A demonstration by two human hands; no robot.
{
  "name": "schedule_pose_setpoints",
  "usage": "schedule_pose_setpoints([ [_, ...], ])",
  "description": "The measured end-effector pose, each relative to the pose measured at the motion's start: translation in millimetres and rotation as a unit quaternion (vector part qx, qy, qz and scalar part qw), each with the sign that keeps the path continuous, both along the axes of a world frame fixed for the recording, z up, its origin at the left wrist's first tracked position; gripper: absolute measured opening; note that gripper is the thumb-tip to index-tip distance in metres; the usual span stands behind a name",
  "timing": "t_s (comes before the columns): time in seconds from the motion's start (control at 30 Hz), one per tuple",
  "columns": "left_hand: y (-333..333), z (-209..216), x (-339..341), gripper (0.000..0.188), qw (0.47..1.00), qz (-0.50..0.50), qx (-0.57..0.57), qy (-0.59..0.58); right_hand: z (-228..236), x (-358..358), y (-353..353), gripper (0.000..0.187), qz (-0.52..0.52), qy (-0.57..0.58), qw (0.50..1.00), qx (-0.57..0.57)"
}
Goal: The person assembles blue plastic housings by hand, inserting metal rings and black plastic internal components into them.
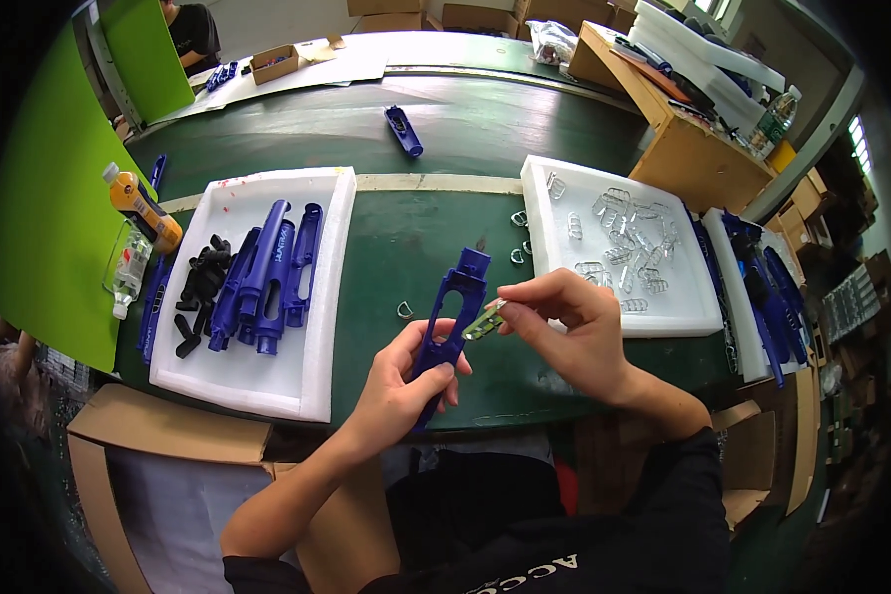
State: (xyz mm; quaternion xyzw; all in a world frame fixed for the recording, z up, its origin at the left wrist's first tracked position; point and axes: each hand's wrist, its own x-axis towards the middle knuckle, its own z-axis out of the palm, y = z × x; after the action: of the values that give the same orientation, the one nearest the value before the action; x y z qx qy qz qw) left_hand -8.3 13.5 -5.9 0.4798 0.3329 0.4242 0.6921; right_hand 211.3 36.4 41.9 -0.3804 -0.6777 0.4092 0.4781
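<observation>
My left hand [394, 394] is closed round the lower part of a long blue plastic housing [472, 267], which has an oval opening in its side and is held tilted over the table's near edge. Between the thumb and fingers of my right hand [582, 332] is a small green circuit board [483, 322]. The board is right beside the housing's opening; whether the two touch I cannot tell. A small clear plastic piece [405, 310] lies on the green table just left of the housing.
At left, a white foam tray [339, 287] holds blue housings [265, 287] and black parts [203, 277]. Another foam tray [663, 324] at right holds clear plastic pieces [619, 223]. Bottles [147, 210] stand far left. One blue part [403, 132] lies on the conveyor [505, 124] beyond.
</observation>
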Motion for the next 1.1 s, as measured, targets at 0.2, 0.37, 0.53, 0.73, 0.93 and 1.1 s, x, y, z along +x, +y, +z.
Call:
schedule_pose_setpoints([
  [0.2,-5.2,-1.8,3.9,0.029,0.999,-0.007,0.036,0.021,-13.4,-13.4,9.0,0.019,-0.056,-0.153,0.957,0.238],
  [0.37,-5.0,-4.1,9.7,0.024,0.993,0.056,0.040,0.095,-13.9,-24.3,4.9,0.025,-0.077,-0.147,0.958,0.233],
  [0.53,-8.7,-5.5,9.3,0.028,0.989,0.090,0.069,0.093,-52.7,-53.2,-10.4,0.041,-0.181,0.006,0.970,0.164],
  [0.73,-12.0,-10.0,15.7,0.022,0.984,0.094,0.098,0.112,-63.3,-87.5,-35.9,0.024,-0.109,0.257,0.947,-0.159],
  [0.93,-13.2,-6.9,13.0,0.025,0.981,0.063,0.118,0.142,-70.7,-96.0,-32.4,0.023,-0.115,0.324,0.932,-0.117],
  [1.1,-14.8,-12.1,13.9,0.029,0.984,0.046,0.105,0.138,-83.6,-97.3,-33.4,0.020,-0.120,0.354,0.922,-0.101],
])
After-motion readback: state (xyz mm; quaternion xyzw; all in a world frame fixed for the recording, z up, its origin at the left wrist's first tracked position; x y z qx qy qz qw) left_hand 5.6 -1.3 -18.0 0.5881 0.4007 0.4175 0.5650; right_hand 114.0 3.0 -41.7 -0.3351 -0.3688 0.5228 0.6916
